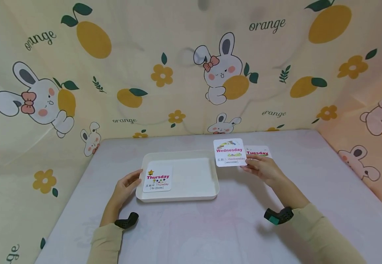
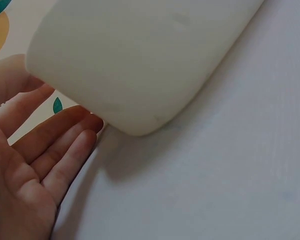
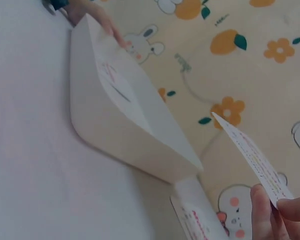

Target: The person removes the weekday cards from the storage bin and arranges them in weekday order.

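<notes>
A white tray (image 1: 191,198) lies on the table with a Thursday card (image 1: 164,186) inside at its left end. My left hand (image 1: 125,185) holds the tray's left edge, with the thumb at the rim and the other fingers against the outside. In the left wrist view the tray wall (image 2: 115,75) hides part of those fingers. Raised by the tray's right end is a Wednesday card (image 1: 230,161), its lower right corner pinched between thumb and fingers of my right hand (image 1: 264,168). In the right wrist view the Wednesday card (image 3: 250,155) appears nearly edge-on.
Behind the raised card and right hand, a Tuesday card (image 1: 260,149) is partly hidden, to the right of the tray. A pale cloth covers the table (image 1: 191,234). Along the back and sides hangs a printed curtain (image 1: 191,22) with rabbits and oranges.
</notes>
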`<state>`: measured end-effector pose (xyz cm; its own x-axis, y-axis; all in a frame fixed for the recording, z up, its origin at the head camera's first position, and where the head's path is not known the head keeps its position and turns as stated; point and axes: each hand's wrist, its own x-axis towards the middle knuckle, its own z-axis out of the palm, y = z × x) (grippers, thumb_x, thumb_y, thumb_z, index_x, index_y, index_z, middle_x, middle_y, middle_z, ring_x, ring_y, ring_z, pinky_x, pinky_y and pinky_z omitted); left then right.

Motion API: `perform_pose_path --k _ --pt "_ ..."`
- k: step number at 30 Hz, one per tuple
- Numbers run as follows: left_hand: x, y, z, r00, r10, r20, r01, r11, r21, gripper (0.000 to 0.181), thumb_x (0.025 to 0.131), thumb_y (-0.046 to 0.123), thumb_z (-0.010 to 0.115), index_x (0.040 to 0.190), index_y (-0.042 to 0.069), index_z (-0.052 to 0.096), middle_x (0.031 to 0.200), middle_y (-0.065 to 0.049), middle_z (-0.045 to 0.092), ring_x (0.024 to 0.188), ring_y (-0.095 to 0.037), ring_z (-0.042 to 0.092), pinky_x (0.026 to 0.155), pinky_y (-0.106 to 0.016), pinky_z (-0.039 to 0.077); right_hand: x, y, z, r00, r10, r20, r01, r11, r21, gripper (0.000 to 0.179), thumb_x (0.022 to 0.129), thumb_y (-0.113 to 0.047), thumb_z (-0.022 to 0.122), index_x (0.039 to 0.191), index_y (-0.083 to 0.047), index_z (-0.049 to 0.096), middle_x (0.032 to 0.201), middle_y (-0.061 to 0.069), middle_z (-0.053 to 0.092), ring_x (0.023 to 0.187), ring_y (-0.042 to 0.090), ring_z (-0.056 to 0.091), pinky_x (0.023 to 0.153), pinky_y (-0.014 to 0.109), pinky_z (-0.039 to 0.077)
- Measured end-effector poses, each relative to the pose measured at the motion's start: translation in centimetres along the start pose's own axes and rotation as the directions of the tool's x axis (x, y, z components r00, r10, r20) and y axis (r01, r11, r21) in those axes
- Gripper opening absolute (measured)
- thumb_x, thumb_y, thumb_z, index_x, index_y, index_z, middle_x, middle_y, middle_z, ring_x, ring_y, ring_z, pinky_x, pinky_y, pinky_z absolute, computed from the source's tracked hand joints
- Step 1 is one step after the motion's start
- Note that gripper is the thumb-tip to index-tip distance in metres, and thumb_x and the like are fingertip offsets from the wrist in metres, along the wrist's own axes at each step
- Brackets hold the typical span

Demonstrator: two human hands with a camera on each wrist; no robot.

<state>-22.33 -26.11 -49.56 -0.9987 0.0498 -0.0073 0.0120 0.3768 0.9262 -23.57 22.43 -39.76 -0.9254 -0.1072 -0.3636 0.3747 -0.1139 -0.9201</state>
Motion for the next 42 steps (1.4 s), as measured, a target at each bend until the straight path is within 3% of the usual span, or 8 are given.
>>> perform_pose_path --k 12,22,30,31,37,42 --pt "0.1 -0.1 0.1 1.0 -0.01 -0.012 0.01 1.0 0.012 0.048 0.096 0.029 0.059 0.139 0.01 0.05 0.147 -0.012 0.05 0.104 0.017 0.048 0.09 -0.001 0.038 0.6 -0.5 -3.1 0.996 0.078 -0.035 -0.076 0.995 0.059 0.02 0.096 -0.011 0.056 0.116 -0.011 0.056 0.085 -0.008 0.067 0.078 0.008 0.071 0.077 0.02 0.058" --pt "0.1 -0.1 0.0 1.0 -0.003 -0.009 0.003 1.0 0.013 0.048 0.096 0.028 0.058 0.14 0.009 0.05 0.147 -0.013 0.05 0.103 0.019 0.048 0.09 0.0 0.037 0.7 -0.9 -5.3 0.994 0.106 -0.032 -0.103 0.991 0.084 0.012 0.096 -0.01 0.055 0.106 -0.016 0.057 0.082 -0.008 0.069 0.078 0.007 0.069 0.076 0.019 0.057" --pt "0.0 0.0 0.0 1.0 -0.018 -0.008 0.018 1.0 0.011 0.048 0.096 0.028 0.058 0.14 0.01 0.05 0.147 -0.012 0.05 0.109 0.013 0.051 0.091 -0.001 0.037 0.8 -1.2 -7.0 0.993 0.115 -0.03 -0.112 0.99 0.081 0.012 0.097 -0.011 0.054 0.109 -0.015 0.054 0.083 -0.008 0.069 0.08 0.006 0.068 0.076 0.018 0.056" --pt "0.0 0.0 0.0 1.0 -0.018 -0.005 0.018 1.0 0.007 0.048 0.096 0.028 0.058 0.14 0.01 0.049 0.147 -0.012 0.049 0.105 0.018 0.048 0.091 -0.001 0.037 0.7 -1.2 -7.3 0.993 0.117 -0.03 -0.114 0.99 0.087 0.01 0.097 -0.011 0.054 0.105 -0.017 0.056 0.082 -0.008 0.069 0.08 0.006 0.068 0.076 0.018 0.056" --pt "-0.1 0.0 0.1 1.0 -0.01 -0.008 0.01 1.0 0.017 0.047 0.096 0.027 0.058 0.139 0.011 0.05 0.146 -0.012 0.05 0.108 0.013 0.049 0.091 -0.002 0.038 0.6 -1.5 -8.7 0.989 0.144 -0.035 -0.139 0.984 0.115 0.014 0.096 -0.012 0.056 0.089 -0.022 0.064 0.082 -0.008 0.07 0.081 0.008 0.067 0.077 0.019 0.057" --pt "0.0 -0.2 0.1 0.999 0.012 -0.031 -0.01 0.999 0.051 0.044 0.096 0.024 0.057 0.138 0.01 0.052 0.144 -0.013 0.052 0.114 0.002 0.053 0.093 -0.006 0.042 0.6 -1.6 -9.7 0.985 0.164 -0.057 -0.156 0.98 0.12 0.009 0.096 -0.013 0.056 0.093 -0.02 0.061 0.081 -0.007 0.07 0.081 0.008 0.067 0.078 0.019 0.056"
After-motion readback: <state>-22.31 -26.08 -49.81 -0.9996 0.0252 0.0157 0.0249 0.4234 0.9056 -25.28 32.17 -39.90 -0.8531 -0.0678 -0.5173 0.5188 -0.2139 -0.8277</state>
